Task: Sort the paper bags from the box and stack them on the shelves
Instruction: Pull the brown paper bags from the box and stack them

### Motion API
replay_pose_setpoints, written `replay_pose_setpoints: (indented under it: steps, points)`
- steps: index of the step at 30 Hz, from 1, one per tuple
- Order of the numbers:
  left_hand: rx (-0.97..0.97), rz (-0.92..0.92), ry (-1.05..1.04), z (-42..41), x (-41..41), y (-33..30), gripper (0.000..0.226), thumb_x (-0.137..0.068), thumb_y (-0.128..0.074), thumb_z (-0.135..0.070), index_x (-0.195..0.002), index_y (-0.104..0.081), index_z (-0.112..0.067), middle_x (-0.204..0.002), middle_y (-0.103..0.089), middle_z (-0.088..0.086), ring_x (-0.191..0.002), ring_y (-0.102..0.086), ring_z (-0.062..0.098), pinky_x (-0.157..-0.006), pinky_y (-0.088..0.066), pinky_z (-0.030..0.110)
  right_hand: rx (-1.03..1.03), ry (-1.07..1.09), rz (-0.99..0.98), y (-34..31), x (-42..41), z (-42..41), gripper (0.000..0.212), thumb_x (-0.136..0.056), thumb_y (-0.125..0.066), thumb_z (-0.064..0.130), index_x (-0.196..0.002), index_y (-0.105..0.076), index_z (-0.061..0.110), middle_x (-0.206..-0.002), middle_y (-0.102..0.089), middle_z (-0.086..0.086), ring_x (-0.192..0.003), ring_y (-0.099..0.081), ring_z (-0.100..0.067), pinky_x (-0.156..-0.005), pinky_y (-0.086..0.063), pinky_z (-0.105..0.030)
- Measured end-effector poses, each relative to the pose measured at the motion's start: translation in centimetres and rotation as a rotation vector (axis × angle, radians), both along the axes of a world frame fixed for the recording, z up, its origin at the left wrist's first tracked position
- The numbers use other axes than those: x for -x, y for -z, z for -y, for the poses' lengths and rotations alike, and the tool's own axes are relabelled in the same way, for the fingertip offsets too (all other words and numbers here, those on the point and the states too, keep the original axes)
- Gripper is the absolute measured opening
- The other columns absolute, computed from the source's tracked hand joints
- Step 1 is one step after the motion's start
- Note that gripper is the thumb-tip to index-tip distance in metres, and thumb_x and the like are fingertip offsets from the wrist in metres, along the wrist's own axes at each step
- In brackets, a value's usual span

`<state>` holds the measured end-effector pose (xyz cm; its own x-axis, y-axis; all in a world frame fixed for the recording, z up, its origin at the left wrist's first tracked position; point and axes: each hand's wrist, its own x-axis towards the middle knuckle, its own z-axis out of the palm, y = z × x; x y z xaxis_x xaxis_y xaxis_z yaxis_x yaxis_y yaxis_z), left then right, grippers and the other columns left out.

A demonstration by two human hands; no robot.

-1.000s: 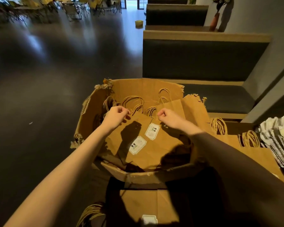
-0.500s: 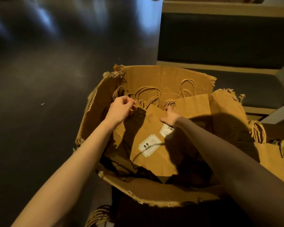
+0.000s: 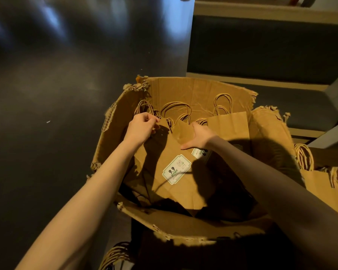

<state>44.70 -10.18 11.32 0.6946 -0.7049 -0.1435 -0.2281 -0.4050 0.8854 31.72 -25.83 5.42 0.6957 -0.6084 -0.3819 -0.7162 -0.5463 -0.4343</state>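
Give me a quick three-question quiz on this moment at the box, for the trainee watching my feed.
1. True or false: the left hand pinches the top edge of the labelled paper bag inside the cardboard box.
2. Which number is printed on the bag's white label? A) 5.5 B) 9.9 C) 1.0
3. Fill in: the right hand lies with its fingers spread on the ____ of brown paper bags in the box.

Key
1. True: fingers and thumb close on the bag's upper edge.
2. B.
3. Stack: the hand lies on the bags, thumb spread out, gripping nothing that shows.
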Motion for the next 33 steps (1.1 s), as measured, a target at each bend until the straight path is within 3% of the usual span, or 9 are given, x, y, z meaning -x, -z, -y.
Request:
replay_pose_setpoints:
  steps: [3, 6, 13, 18, 20, 22, 26, 28, 33]
  points:
    - [-0.055, 0.049, -0.015, -0.3, -0.3, 0.4, 0.016, -0.097, -0.044, -0.02, -0.095, -0.06, -0.017, -0.084, -0.061, -0.003, -0.075, -0.054, 0.012, -0.065, -0.044, 0.028, 0.013, -0.023, 0.036, -0.4, -0.1, 0.1, 0.071, -0.062, -0.08, 0.053, -0.116, -0.057, 0.013, -0.113, -0.063, -0.007, -0.105, -0.057, -0.025, -0.086, -0.05, -0.038]
    - [-0.193, 0.087, 0.029, -0.6, -0.6, 0.7, 0.012, -0.095, -0.048, -0.021, -0.103, -0.056, -0.016, -0.093, -0.059, 0.0, -0.086, -0.057, 0.016, -0.08, -0.05, 0.038, -0.041, -0.014, 0.036, -0.4, -0.1, -0.1, 0.069, -0.055, -0.078, 0.062, -0.102, -0.062, 0.014, -0.1, -0.066, -0.002, -0.095, -0.06, -0.022, -0.079, -0.052, -0.036]
    - [-0.211, 0.04, 0.008, -0.8, -0.7, 1.3, 0.011, -0.096, -0.047, -0.022, -0.102, -0.054, -0.015, -0.078, -0.054, -0.003, -0.075, -0.052, 0.014, -0.072, -0.044, 0.032, -0.16, 0.039, 0.019, -0.1, -0.5, -0.9, 0.05, -0.063, -0.08, 0.051, -0.066, -0.048, 0.014, -0.069, -0.051, -0.004, -0.059, -0.043, -0.016, -0.055, -0.034, -0.03]
    - [-0.289, 0.011, -0.024, -0.8, -1.0, 1.7, 0.025, -0.093, -0.051, -0.022, -0.114, -0.052, -0.008, -0.079, -0.056, 0.001, -0.071, -0.054, 0.014, -0.061, -0.043, 0.028, -0.216, 0.085, 0.039, -1.0, -0.1, -0.8, 0.051, -0.064, -0.085, 0.035, -0.056, -0.039, 0.015, -0.062, -0.041, -0.003, -0.054, -0.034, -0.016, -0.05, -0.027, -0.029]
    - [-0.382, -0.061, -0.069, -1.1, -0.9, 2.1, 0.045, -0.092, -0.054, -0.028, -0.128, -0.04, -0.006, -0.101, -0.058, 0.008, -0.095, -0.059, 0.024, -0.08, -0.051, 0.035, -0.24, 0.107, 0.067, -1.6, 0.4, -0.6, 0.05, -0.065, -0.085, 0.032, -0.056, -0.039, 0.015, -0.061, -0.039, -0.002, -0.055, -0.033, -0.016, -0.05, -0.027, -0.028]
    - [-0.544, -0.093, -0.088, -1.5, -0.7, 2.5, 0.058, -0.093, -0.05, -0.031, -0.14, -0.029, -0.002, -0.132, -0.048, 0.015, -0.12, -0.049, 0.034, -0.101, -0.043, 0.043, -0.276, 0.118, 0.109, -2.3, 1.0, -0.7, 0.049, -0.067, -0.085, 0.028, -0.054, -0.039, 0.016, -0.058, -0.04, 0.0, -0.054, -0.033, -0.015, -0.049, -0.027, -0.025]
    - [-0.608, -0.131, -0.02, -2.4, 0.8, 2.3, 0.046, -0.102, -0.03, -0.014, -0.146, -0.021, -0.002, -0.151, -0.028, 0.017, -0.138, -0.028, 0.033, -0.114, -0.026, 0.039, -0.316, 0.12, 0.185, -3.1, 1.8, -1.4, 0.045, -0.072, -0.081, 0.02, -0.051, -0.041, 0.015, -0.052, -0.041, 0.005, -0.046, -0.034, -0.009, -0.039, -0.027, -0.014]
    - [-0.604, -0.182, 0.011, -2.4, 1.1, 2.3, 0.047, -0.103, -0.028, -0.013, -0.147, -0.018, -0.004, -0.152, -0.025, 0.016, -0.138, -0.028, 0.032, -0.113, -0.027, 0.039, -0.337, 0.135, 0.209, -3.3, 2.2, -1.8, 0.039, -0.074, -0.08, 0.02, -0.057, -0.046, 0.012, -0.052, -0.045, 0.005, -0.046, -0.038, -0.008, -0.042, -0.029, -0.013]
    - [-0.48, -0.289, -0.136, -2.4, 0.7, 1.7, 0.039, -0.096, -0.047, -0.006, -0.134, -0.038, -0.002, -0.133, -0.047, 0.018, -0.12, -0.05, 0.031, -0.086, -0.044, 0.033, -0.388, 0.172, 0.304, -4.5, 3.3, -2.2, 0.042, -0.08, -0.073, 0.006, -0.052, -0.042, 0.01, -0.034, -0.048, 0.013, -0.032, -0.045, 0.004, -0.04, -0.032, -0.007]
